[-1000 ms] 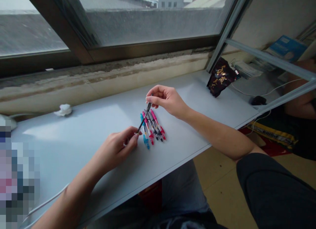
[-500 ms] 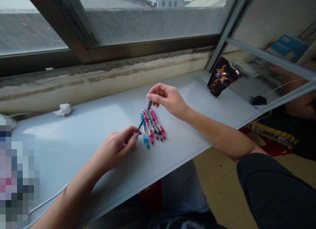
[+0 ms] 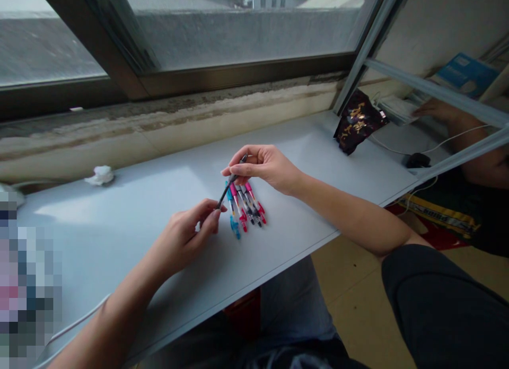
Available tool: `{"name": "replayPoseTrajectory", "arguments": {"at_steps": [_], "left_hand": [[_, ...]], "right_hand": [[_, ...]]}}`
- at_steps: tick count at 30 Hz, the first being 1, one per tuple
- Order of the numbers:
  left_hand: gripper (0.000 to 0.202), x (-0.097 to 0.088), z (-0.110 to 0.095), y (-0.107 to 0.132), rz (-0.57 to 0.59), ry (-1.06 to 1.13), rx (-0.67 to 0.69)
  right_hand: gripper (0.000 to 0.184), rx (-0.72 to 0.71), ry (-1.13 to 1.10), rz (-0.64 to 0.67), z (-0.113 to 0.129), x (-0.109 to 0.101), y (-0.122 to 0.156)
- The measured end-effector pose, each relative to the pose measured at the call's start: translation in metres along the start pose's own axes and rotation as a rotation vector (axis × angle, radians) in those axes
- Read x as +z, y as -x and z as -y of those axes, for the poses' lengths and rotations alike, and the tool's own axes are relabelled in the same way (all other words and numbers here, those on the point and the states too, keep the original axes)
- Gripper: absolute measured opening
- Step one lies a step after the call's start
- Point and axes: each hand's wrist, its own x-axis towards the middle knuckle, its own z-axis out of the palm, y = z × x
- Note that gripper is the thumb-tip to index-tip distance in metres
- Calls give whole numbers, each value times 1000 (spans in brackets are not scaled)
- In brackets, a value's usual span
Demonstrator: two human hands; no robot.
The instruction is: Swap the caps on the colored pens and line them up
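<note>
There is one held dark pen (image 3: 231, 180), about five lying pens (image 3: 247, 208), one tissue (image 3: 100, 174), one packet (image 3: 358, 122).

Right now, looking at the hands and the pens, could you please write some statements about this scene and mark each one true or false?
1. Both hands hold one dark pen: the left hand at its lower end, the right hand at its upper end. True.
2. The dark pen lies flat on the white table. False: it is held up, slanted above the row of pens.
3. The row of pens includes pink and blue ones. True.
4. The crumpled tissue touches the dark bag. False: they lie far apart, with the tissue at the left and the bag at the right.
</note>
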Motion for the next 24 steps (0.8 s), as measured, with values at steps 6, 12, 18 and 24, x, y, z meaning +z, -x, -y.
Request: {"name": "replayPoseTrajectory", "arguments": {"at_steps": [6,12,18,24], "left_hand": [[29,-2,-6,-1,-15,6,24],[29,0,-4,0,-15,-7,62],[31,2,-2,-1,-62,-19,55],[31,1,3,0,-132,-31,56]], "right_hand": [[36,96,-16,154,-11,8,2],[53,57,344,101,-6,13,8],[49,-69,719,111,8,6,13],[29,-90,597,224,12,-3,8]]}}
